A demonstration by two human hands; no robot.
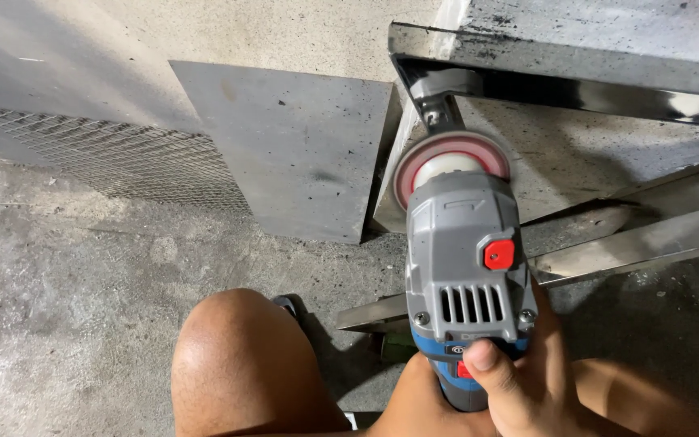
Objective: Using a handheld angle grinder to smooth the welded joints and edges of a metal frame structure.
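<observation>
Your right hand (519, 380) is wrapped around the body of the grey-and-blue angle grinder (464, 283), thumb lying just below its vents; whether your left hand helps from beneath cannot be told. The red-rimmed round polishing disc (451, 166) sits against the shiny steel corner bracket (438, 105) of the metal frame (576, 89). Keep the disc flat and pressure light, and keep your bare knee (244, 364) well aside.
</observation>
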